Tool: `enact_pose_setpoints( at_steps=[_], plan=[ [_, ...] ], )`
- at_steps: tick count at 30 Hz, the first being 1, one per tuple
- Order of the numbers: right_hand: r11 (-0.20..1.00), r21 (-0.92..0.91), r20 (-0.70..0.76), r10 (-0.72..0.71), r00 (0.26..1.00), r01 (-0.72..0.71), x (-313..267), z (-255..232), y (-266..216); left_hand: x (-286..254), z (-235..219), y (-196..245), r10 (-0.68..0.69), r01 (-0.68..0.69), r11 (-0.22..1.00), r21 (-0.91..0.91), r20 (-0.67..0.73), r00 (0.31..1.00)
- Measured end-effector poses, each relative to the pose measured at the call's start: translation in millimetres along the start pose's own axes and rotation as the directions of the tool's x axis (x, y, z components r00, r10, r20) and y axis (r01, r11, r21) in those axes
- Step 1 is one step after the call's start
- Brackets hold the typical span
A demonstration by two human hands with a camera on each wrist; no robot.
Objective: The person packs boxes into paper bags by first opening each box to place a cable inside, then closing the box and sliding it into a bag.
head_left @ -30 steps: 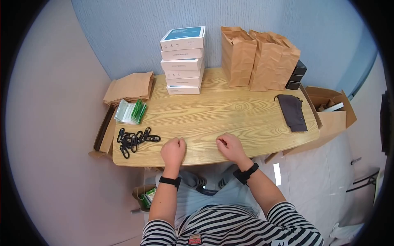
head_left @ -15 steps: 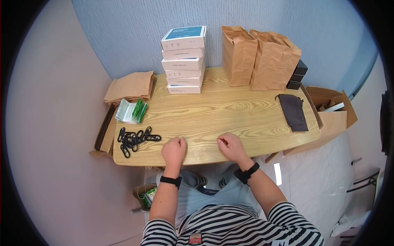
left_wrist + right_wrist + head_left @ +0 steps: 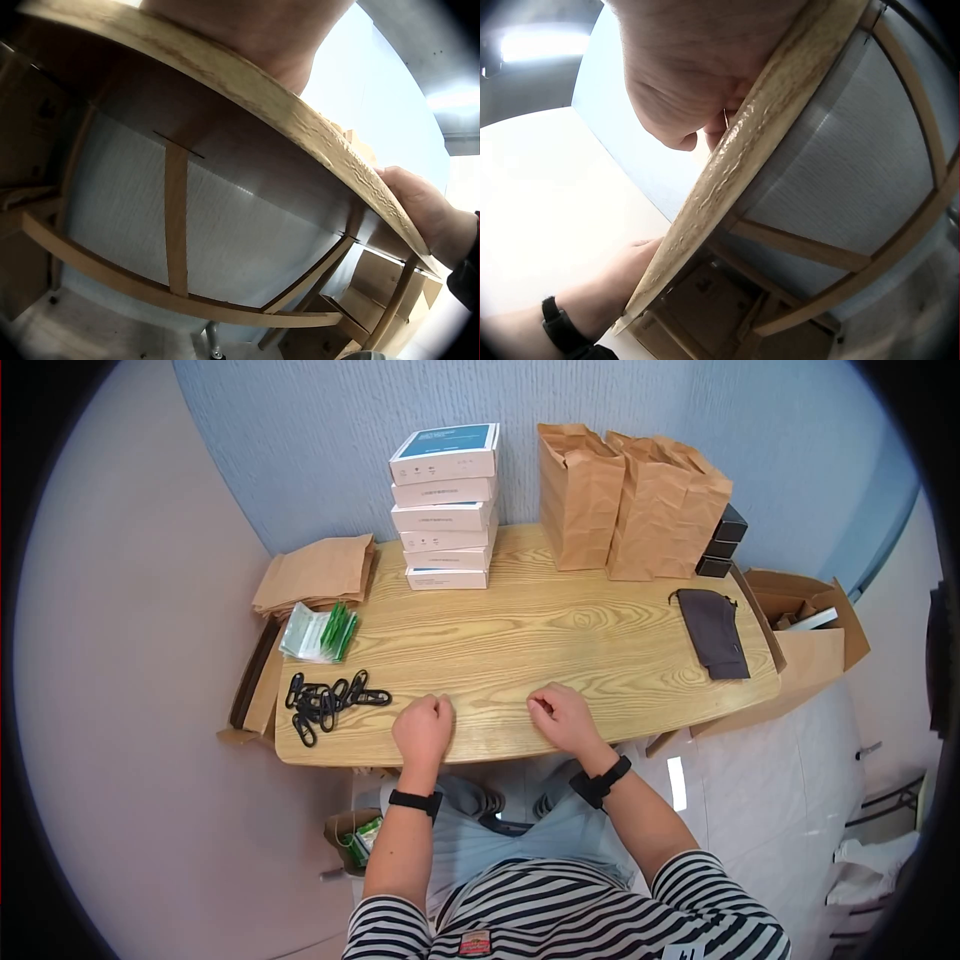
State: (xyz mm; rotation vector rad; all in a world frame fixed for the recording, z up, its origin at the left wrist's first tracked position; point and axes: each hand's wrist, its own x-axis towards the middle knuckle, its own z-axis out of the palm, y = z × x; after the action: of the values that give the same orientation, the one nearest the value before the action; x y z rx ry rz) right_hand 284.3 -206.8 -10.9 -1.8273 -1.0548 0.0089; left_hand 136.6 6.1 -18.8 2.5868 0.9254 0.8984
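Observation:
In the head view my left hand [image 3: 423, 730] rests at the table's front edge, its fingers curled in and holding nothing. My right hand [image 3: 563, 719] lies on the wood a short way to the right, also curled, with a dark hollow between thumb and fingers. Nearest the left hand is a pile of black carabiner-like clips [image 3: 325, 703]. Behind those clips are clear and green plastic packets [image 3: 322, 633]. A dark grey drawstring pouch [image 3: 712, 634] lies at the table's right side. Each wrist view shows its hand over the table rim, partly hidden.
White boxes [image 3: 446, 520] stand in a tall stack at the back of the table [image 3: 480, 650]. Two upright brown paper bags [image 3: 668, 510] stand right of them, beside black boxes [image 3: 722, 540]. Flat paper bags [image 3: 318, 572] lie back left. An open carton [image 3: 815, 650] is at the right.
Both hands stay where they were, and the things on the table have not moved. At the lower right edge, a white cloth-like thing beyond the table has shifted upward in view.

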Motion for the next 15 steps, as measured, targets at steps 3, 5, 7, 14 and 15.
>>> enact_pose_setpoints(
  at_steps=[3, 5, 7, 14, 15],
  plan=[
    [1.000, -0.003, -0.009, -0.015, 1.000, 0.015, 0.4, -0.7, -1.6, 0.0, 0.6, -0.3, 0.005, -0.005, 1.000, -0.002, -0.006, 1.000],
    [1.000, -0.003, -0.006, -0.010, 1.000, 0.010, 0.5, -0.5, -0.6, -0.1, 1.2, -0.6, 0.008, -0.008, 1.000, -0.005, -0.009, 1.000],
    [1.000, -0.002, -0.004, -0.003, 1.000, 0.003, 0.3, -0.4, -0.7, -0.5, 2.0, -1.4, 0.008, -0.008, 1.000, -0.004, -0.011, 1.000],
    [0.999, -0.019, -0.021, -0.034, 0.999, 0.033, 0.2, 0.1, 1.6, -0.4, 1.0, 0.5, 0.012, -0.012, 1.000, -0.009, -0.015, 1.000],
    [0.999, -0.020, -0.017, -0.033, 0.999, 0.032, 0.2, 0.1, 1.4, -0.5, 0.9, 0.2, 0.009, -0.009, 1.000, -0.009, -0.012, 1.000]
  ],
)
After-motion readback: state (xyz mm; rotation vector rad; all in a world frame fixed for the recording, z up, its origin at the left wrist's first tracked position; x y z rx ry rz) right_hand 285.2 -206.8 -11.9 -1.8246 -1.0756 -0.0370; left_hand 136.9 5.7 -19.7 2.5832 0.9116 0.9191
